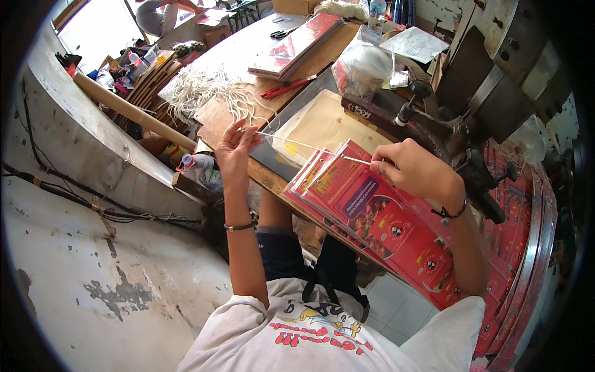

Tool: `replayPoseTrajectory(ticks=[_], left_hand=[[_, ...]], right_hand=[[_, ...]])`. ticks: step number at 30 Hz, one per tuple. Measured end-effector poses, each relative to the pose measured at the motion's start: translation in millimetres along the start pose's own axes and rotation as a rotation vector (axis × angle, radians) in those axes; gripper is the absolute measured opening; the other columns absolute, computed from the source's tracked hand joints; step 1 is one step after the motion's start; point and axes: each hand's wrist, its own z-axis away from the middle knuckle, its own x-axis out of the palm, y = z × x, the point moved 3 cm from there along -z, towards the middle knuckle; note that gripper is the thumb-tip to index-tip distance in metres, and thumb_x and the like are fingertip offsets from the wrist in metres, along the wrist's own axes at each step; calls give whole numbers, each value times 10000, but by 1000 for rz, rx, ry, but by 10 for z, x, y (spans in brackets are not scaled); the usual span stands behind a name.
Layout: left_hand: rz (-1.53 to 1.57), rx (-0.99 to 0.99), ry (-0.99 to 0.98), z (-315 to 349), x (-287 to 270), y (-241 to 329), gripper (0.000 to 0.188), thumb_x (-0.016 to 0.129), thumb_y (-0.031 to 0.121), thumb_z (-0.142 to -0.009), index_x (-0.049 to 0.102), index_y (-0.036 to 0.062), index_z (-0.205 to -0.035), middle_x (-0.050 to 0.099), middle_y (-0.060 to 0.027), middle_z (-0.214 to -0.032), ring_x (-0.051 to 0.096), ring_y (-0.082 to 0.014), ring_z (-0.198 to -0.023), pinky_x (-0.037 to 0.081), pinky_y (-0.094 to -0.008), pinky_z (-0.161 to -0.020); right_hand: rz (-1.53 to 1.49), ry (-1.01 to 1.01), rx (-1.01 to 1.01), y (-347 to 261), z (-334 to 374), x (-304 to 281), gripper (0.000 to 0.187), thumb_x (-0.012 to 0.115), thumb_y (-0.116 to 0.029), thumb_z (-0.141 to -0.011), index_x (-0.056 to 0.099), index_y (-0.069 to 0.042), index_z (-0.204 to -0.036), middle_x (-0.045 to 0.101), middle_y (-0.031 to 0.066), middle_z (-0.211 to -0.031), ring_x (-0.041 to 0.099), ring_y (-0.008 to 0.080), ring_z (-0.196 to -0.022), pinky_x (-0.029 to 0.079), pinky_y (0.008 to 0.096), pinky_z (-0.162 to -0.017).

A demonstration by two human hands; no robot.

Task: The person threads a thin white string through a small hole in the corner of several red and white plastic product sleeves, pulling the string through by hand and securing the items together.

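Observation:
A stack of red printed sheets (387,220) lies tilted across the table edge in front of me, with metal-ringed holes along its upper end. A white cord (291,142) runs from my left hand to those holes and comes out toward my right hand. My left hand (235,146), raised beside the table's left edge, pinches one end of it. Above the stack's upper right corner, my right hand (412,168) is closed on the other end. Beyond the stack lies a flat beige sheet (319,121), partly covered by it.
A bundle of loose white cords (207,93) spreads over the table's left side. Red-handled cutter (288,88), black scissors (284,33) and another red stack (297,46) lie farther back. A dark metal machine (452,133) stands at right, above piled red sheets (514,248).

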Motion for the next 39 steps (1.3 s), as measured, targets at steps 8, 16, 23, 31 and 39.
replayPoseTrajectory(ticks=[8, 16, 23, 31, 39], left_hand=[[-532, 139, -156, 53, -282, 78, 407, 708, 131, -939, 589, 8, -1308, 699, -85, -1067, 671, -161, -942, 524, -287, -804], [-940, 476, -726, 540, 596, 109, 422, 647, 74, -929, 612, 63, -1350, 645, -146, -1282, 560, -309, -1257, 386, -384, -1076], [-1003, 480, -674, 513, 667, 168, 169, 673, 98, -908, 738, 41, -1053, 687, -124, -984, 635, -289, -1039, 427, -396, -956], [-806, 238, -487, 631, 335, 537, 166, 666, 131, -972, 708, -29, -988, 599, -109, -667, 464, -136, -547, 390, -297, -522], [-829, 3, -384, 632, -37, 459, 191, 664, 179, -989, 729, 15, -1065, 532, -11, -659, 394, -54, -588, 351, -257, -513]], right_hand=[[-21, -100, 39, -15, 35, -56, 256, 609, -172, -975, 668, 35, -1114, 692, 294, -977, 687, 422, -945, 548, 444, -854], [-6, -78, -51, -163, 205, -205, 229, 576, -69, -970, 614, -10, -1188, 711, 184, -836, 681, 267, -691, 540, 360, -691], [-251, -23, -217, -325, 265, -342, 180, 624, -103, -966, 672, 11, -1097, 708, 190, -856, 688, 259, -733, 539, 362, -713], [-695, 116, -91, -402, 224, -334, 258, 532, -172, -1051, 623, 16, -1202, 721, 73, -1040, 647, 100, -793, 538, 245, -697], [-821, 250, -260, -271, 58, -183, 314, 521, -188, -1065, 556, 3, -1313, 682, 99, -1209, 647, 114, -872, 545, 255, -741]])
